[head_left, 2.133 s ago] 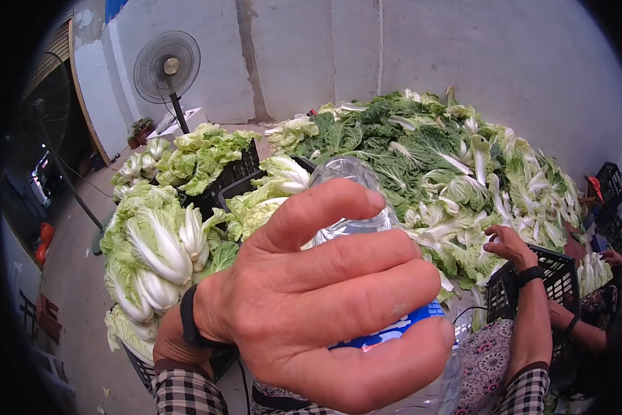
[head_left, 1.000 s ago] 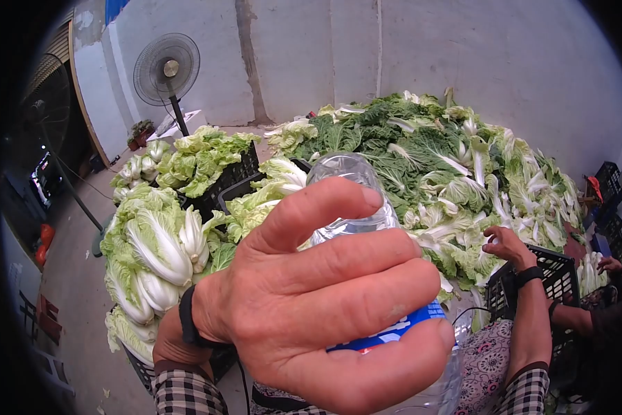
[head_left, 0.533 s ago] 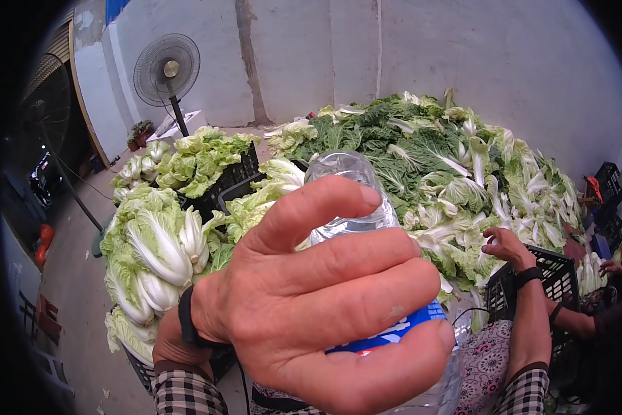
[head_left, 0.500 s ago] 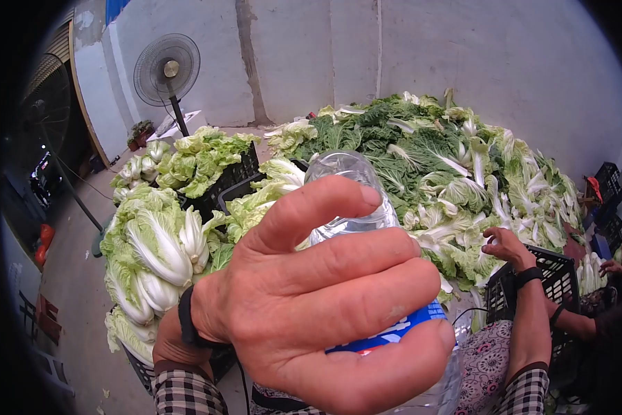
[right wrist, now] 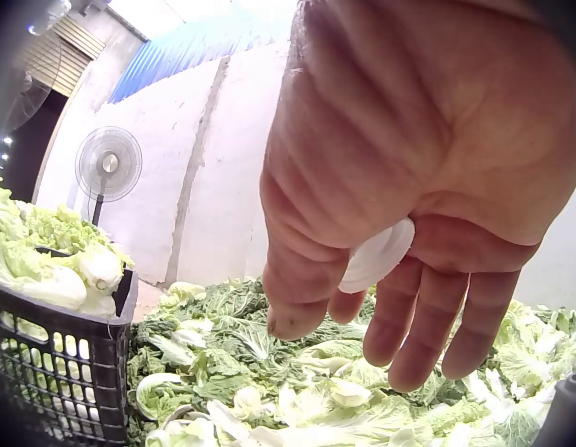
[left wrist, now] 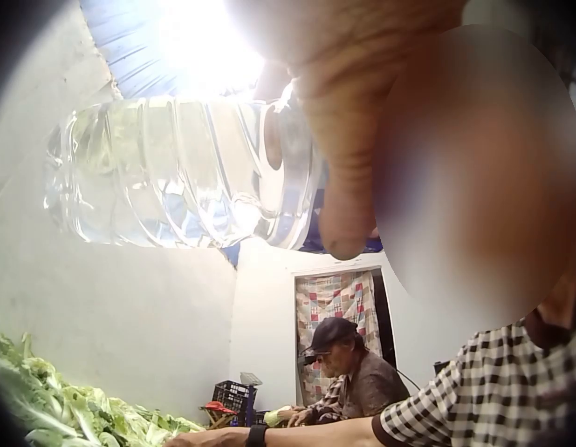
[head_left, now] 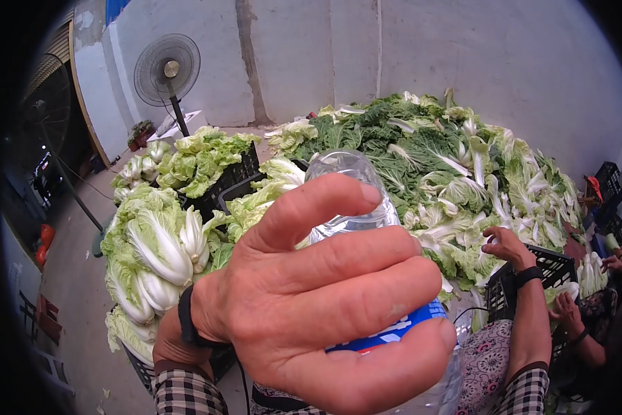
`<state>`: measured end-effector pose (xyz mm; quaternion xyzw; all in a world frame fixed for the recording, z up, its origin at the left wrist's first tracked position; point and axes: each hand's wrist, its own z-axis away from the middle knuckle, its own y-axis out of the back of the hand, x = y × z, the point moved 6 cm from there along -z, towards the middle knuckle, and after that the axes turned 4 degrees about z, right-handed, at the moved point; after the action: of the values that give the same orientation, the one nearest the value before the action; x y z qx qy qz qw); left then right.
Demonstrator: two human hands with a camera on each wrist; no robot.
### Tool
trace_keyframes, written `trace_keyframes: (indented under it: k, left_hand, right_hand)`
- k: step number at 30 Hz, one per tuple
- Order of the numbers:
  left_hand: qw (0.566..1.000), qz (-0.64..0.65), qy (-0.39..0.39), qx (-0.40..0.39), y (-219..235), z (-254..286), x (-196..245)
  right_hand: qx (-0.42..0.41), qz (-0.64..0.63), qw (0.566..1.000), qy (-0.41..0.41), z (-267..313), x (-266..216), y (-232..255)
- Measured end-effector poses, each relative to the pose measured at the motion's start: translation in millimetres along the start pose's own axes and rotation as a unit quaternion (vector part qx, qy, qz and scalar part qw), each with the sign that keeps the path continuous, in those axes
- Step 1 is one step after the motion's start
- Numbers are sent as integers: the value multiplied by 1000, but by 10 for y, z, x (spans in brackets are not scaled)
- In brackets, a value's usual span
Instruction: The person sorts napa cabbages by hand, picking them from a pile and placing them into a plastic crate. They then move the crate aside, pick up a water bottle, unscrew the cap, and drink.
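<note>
Close in front of the head camera, my left hand (head_left: 338, 297) grips a clear plastic water bottle (head_left: 349, 225) with a blue label, fingers wrapped across it. From the left wrist, the ribbed bottle (left wrist: 171, 172) lies nearly level, its base pointing left; its mouth is hidden beside a blurred area. My right hand (head_left: 508, 245) is held out at the right over a black crate (head_left: 546, 277). The right wrist view shows a white bottle cap (right wrist: 379, 256) tucked between the thumb and curled fingers of that hand.
A large heap of Chinese cabbage leaves (head_left: 421, 166) spreads along the wall. Whole cabbages (head_left: 159, 242) fill crates at the left, with a standing fan (head_left: 167, 68) behind. Another person (left wrist: 349, 368) sits at the right, hands on a cabbage.
Both my hands stay almost still, while the bottle's far end has risen slightly in the head view. At the right edge, the other person's hands have shifted and a cabbage shows in them.
</note>
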<state>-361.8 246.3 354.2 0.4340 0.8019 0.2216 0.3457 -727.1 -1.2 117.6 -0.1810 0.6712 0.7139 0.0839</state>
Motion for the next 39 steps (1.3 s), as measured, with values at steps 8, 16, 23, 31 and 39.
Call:
trace_keyframes:
  k: [8,16,23,31,39]
  left_hand:
    - [998,34,54,16,40,-31,-5]
    - [978,181,66,77,-149,143,-55]
    - [851,479,217,15,-1150,557,-172]
    - [667,548,496,-91,-2329,1012,-338]
    - [647,563,493,-148,-2459,976,-342]
  right_hand:
    - [1,-4,1000,-5,8,-2,-4]
    - [17,-62,998,28,0,-184,82]
    - [-1,-394,911,119,203,-1215,373]
    - [-88,-445,836,310,684,-2364,263]
    - [-45,-369,863,342,568,-2257,125]
